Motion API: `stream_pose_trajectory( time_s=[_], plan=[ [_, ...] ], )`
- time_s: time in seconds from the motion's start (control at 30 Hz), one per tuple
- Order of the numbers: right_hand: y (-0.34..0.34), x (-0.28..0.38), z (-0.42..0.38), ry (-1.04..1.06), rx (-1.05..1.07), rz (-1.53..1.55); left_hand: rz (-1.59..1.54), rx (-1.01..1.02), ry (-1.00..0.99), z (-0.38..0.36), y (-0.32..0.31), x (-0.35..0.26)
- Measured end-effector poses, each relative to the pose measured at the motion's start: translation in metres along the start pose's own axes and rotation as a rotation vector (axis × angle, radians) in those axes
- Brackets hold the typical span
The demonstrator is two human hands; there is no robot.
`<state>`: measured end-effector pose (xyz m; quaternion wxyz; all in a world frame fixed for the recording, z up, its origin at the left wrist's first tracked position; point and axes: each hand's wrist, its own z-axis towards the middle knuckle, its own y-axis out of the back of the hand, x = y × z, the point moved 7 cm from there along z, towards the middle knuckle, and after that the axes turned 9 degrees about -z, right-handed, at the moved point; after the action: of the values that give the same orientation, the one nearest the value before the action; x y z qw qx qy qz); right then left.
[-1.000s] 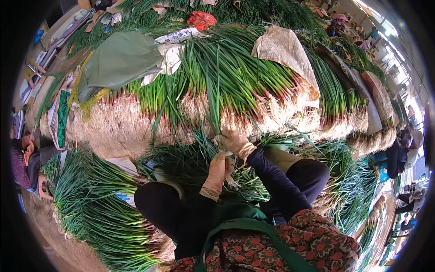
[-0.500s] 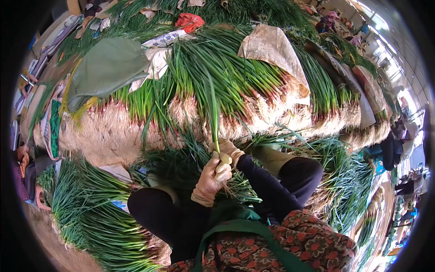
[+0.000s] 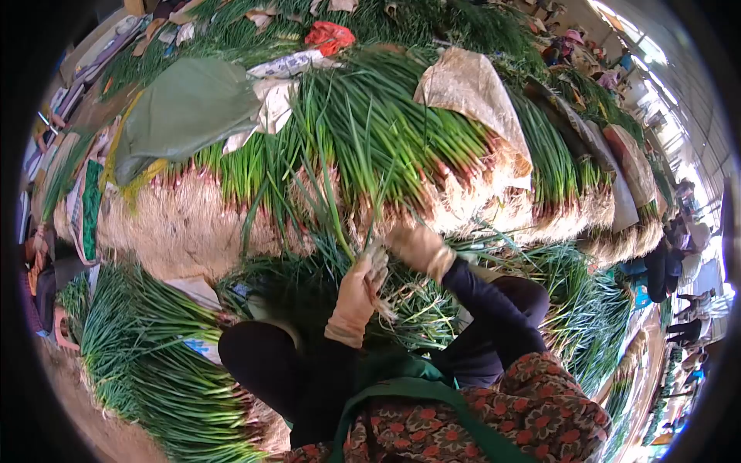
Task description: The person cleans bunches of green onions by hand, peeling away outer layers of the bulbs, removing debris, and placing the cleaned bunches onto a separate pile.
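Person seated low among heaped green onions, both hands in tan gloves, dark sleeves, floral apron over the lap. Left hand (image 3: 356,289) closed around the root end of a small bunch of green onions (image 3: 340,224); the leaves rise from the fist and fan upward in front of the stacked pile. Right hand (image 3: 417,247) sits just beside and slightly above the left, fingers curled against the root ends at the face of the big stack of green onions (image 3: 370,131); whether it actually grips stalks cannot be told, as roots and leaves hide the fingertips. The big stack lies with pale root mats facing the person, green tops pointing away. A brown paper sheet (image 3: 471,92) drapes over its right part, a green tarp (image 3: 185,108) covers its left part, and a red cloth (image 3: 328,35) lies farther back on top. Loose leaves (image 3: 309,285) lie between the knees under the hands. A second heap of onions (image 3: 147,363) lies on the floor at the person's left. Other people are small at the far right edge.
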<state>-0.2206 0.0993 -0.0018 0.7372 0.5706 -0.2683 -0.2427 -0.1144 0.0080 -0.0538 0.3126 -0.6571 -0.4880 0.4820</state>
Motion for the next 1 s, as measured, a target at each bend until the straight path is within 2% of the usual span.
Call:
stream_pose_trajectory(
  time_s=[0.03,0.07,0.1,0.13,0.17,0.2,0.23,0.27,0.3,0.33,0.37,0.4,0.43,0.47,0.53,0.57,0.63,0.67,0.73,0.77,0.8,0.83,0.9,0.93,0.97,1.0],
  plan=[
    [-0.007,0.024,-0.021,0.058,0.104,0.113,0.188,-0.018,0.024,0.009,0.023,0.004],
    [-0.009,0.044,-0.036,0.109,0.205,0.229,0.167,0.039,0.050,0.006,0.018,0.004],
    [-0.004,0.045,-0.036,0.065,0.254,0.229,0.146,0.096,0.076,0.002,0.013,0.004],
    [0.000,0.040,-0.030,0.026,0.298,0.221,0.100,0.044,0.094,0.001,0.014,0.008],
    [0.003,0.023,-0.021,-0.195,0.207,0.608,0.054,-0.005,0.110,0.000,0.012,0.011],
    [0.011,0.007,-0.017,-0.368,0.209,0.479,0.009,-0.051,0.127,-0.002,0.008,0.014],
    [-0.008,0.011,-0.013,-0.442,0.238,0.750,0.026,-0.139,0.136,-0.007,0.009,0.017],
    [-0.036,0.010,-0.010,-0.509,0.263,1.022,-0.008,-0.101,0.118,-0.003,0.013,0.019],
    [-0.036,0.024,0.004,-0.166,0.357,0.742,-0.043,-0.066,0.102,0.001,0.023,0.023],
    [-0.055,0.016,-0.005,-0.418,0.472,0.650,-0.079,-0.030,0.087,0.007,0.032,0.028],
    [-0.058,0.020,-0.002,-0.233,0.271,0.366,0.022,-0.319,0.038,-0.011,0.015,0.014],
    [-0.068,0.024,-0.003,-0.050,0.072,0.080,0.030,-0.251,-0.023,-0.007,0.014,0.009],
    [-0.077,0.016,-0.002,-0.142,0.012,0.104,0.038,-0.184,-0.081,-0.004,0.018,0.006],
    [-0.081,-0.007,-0.002,-0.380,0.070,0.253,0.048,-0.116,-0.136,-0.003,0.019,0.003],
    [-0.109,-0.019,-0.003,-0.080,0.490,-0.143,0.093,-0.170,-0.207,-0.011,0.010,-0.007],
    [-0.082,-0.011,-0.007,-0.281,0.847,0.078,0.059,-0.175,-0.215,-0.012,0.009,-0.008],
    [-0.040,-0.013,0.012,0.164,0.495,0.103,0.021,-0.207,-0.148,-0.020,0.006,-0.010],
    [-0.023,-0.035,0.037,-0.026,0.457,-0.288,-0.034,-0.171,-0.071,-0.016,0.004,-0.007],
    [0.013,-0.087,0.063,-0.362,0.051,-0.165,-0.137,-0.106,0.082,-0.014,0.008,-0.001],
    [0.031,-0.111,0.071,-0.486,-0.180,-0.065,-0.323,0.172,0.229,-0.005,0.012,0.011],
    [0.027,-0.116,0.076,-0.476,-0.030,-0.270,-0.230,0.103,0.254,-0.004,0.012,0.013],
    [0.021,-0.116,0.076,-0.465,-0.006,-0.237,-0.158,0.110,0.215,-0.006,0.011,0.010],
    [0.045,-0.074,0.069,-0.449,0.049,-0.177,-0.059,0.082,0.126,-0.005,0.006,0.004],
    [0.033,-0.057,0.057,-0.335,-0.007,-0.180,-0.032,0.038,0.079,-0.004,-0.001,0.001],
    [0.024,-0.027,0.033,-0.065,-0.185,-0.092,0.001,-0.013,0.039,-0.005,0.000,-0.002],
    [-0.001,0.009,0.008,0.173,-0.096,-0.306,0.071,0.015,0.006,0.000,0.007,0.000]
  ],
)
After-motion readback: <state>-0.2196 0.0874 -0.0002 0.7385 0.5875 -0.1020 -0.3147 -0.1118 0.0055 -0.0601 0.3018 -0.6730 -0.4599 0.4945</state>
